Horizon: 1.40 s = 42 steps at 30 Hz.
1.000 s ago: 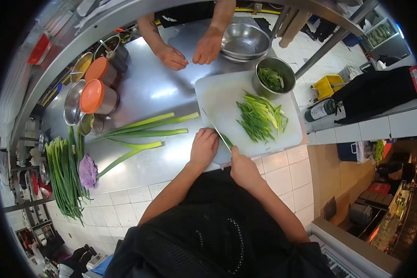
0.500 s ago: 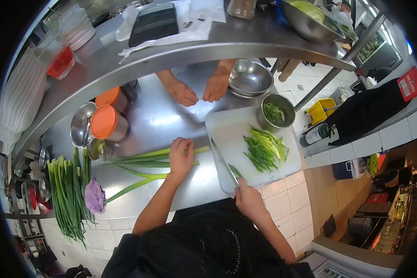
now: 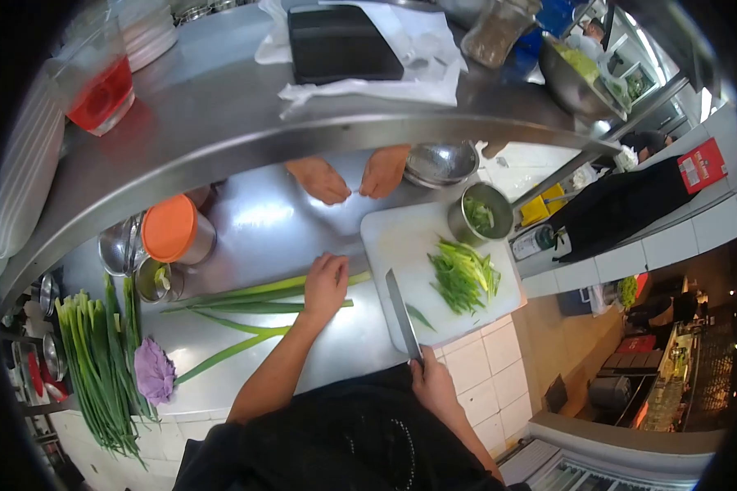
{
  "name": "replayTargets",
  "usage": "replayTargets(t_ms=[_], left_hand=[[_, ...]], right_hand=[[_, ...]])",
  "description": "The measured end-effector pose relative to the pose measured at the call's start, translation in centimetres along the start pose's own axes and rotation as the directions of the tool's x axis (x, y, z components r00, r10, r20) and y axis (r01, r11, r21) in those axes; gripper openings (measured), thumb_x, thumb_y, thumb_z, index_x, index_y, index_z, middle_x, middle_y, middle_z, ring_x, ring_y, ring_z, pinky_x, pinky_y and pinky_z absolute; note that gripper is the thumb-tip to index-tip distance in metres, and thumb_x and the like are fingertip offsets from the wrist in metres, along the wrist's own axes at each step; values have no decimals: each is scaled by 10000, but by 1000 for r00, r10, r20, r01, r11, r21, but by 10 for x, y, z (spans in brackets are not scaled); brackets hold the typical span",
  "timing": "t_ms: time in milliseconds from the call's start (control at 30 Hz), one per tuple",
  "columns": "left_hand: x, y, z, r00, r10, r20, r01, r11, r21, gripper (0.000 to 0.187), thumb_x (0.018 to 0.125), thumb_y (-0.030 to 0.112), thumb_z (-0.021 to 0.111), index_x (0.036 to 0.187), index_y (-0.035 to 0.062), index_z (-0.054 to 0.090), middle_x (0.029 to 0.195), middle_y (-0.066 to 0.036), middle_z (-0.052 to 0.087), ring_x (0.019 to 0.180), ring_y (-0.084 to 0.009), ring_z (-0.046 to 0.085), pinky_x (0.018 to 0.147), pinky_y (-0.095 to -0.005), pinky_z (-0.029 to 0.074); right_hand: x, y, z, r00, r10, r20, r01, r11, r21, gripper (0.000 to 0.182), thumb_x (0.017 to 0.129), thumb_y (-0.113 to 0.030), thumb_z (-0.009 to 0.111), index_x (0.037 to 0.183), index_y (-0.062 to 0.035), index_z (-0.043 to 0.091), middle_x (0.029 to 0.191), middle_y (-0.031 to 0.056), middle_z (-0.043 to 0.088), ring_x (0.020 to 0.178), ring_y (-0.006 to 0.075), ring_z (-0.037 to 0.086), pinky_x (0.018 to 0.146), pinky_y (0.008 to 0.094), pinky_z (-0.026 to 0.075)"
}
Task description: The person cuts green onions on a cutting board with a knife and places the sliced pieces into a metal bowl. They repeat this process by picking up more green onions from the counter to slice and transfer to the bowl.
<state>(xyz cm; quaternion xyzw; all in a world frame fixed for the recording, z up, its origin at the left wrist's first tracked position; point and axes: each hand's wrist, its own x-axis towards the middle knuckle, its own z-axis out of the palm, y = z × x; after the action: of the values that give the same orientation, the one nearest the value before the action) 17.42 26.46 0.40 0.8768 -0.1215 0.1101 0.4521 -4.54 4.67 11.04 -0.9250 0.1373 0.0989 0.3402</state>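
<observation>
Several green stalks (image 3: pixel 254 308): running sideways, left of frame centre, under nearer left hand (image 3: pixel 326 286).
Its fingers: curling, grip not showing clearly.
Knife (image 3: pixel 402 311): pointing up-left, right hand (image 3: pixel 436 381) clamping it.

The left hand (image 3: pixel 327 286) has left the cutting board (image 3: pixel 393 233) and is now over the long green onions (image 3: pixel 270 308) on the table. The knife (image 3: pixel 402 311) — a second ago against a small leaf piece (image 3: pixel 419 317) — now sits apart from it. The view has tipped upward, revealing a shelf (image 3: pixel 303 135) that hides the other person's forearms.
</observation>
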Motion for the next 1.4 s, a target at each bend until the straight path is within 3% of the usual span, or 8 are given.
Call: replayTargets(t_ms=[100,233,533,733,867,933,1133,1400], left_hand=[[19,23,18,981,151,125,-173,967,190,350,970,51,648,1315,43,708,1179,-144,676,1085,-381,642,948,-479,543],[30,31,53,955,141,260,-196,960,198,419,979,138,650,1385,36,677,1240,-138,638,1176,-351,608,998,-501,533],[-10,37,73,990,136,24,-138,987,88,116,963,134,682,1005,57,756,1019,-119,665,1020,-377,641,902,-519,526],[-16,33,56,973,101,-206,-89,994,66,86,939,63,740,1007,14,764,1012,-165,695,934,-414,660,840,-501,546],[2,31,52,974,80,-213,-66,995,74,154,931,63,762,1077,14,758,1037,-153,706,956,-404,664,846,-493,545],[13,35,52,936,201,-290,-174,978,115,244,931,97,761,1173,66,745,1120,-128,680,1014,-389,644,890,-511,531],[48,55,46,953,274,-127,-209,902,378,290,921,149,778,1206,96,755,1325,-85,636,1175,-338,577,969,-495,455],[66,62,52,962,272,19,-232,776,586,195,902,187,782,1076,103,800,1299,-25,653,1245,-277,568,1017,-503,396]], right_hand=[[1,7,3,999,-6,-36,8,998,55,335,1069,-134,632,1380,-31,563,871,344,713,841,572,693,734,647,527],[-5,12,-3,998,46,-41,-37,982,185,294,1084,-119,598,1358,-22,557,864,347,708,837,579,687,712,632,516],[-12,35,-30,996,67,-51,-63,995,82,242,1071,-141,615,1290,-38,612,866,321,719,838,562,697,718,641,520],[-1,53,-39,995,83,-46,-82,996,17,290,1064,-156,621,1332,-47,639,877,326,725,859,559,706,729,641,529],[16,57,-45,992,125,12,-125,992,-30,322,1071,-174,607,1362,-36,617,880,356,714,864,581,695,757,663,527],[22,62,-46,994,106,39,-104,993,-48,337,1074,-177,602,1372,-19,601,908,368,715,883,587,693,776,669,528],[31,71,-52,982,134,133,-126,990,-67,382,1078,-178,593,1424,-21,556,948,375,717,912,589,692,816,675,531],[39,73,-60,979,127,159,-121,991,-51,344,1079,-181,591,1365,7,561,954,381,715,924,587,697,816,672,539]])
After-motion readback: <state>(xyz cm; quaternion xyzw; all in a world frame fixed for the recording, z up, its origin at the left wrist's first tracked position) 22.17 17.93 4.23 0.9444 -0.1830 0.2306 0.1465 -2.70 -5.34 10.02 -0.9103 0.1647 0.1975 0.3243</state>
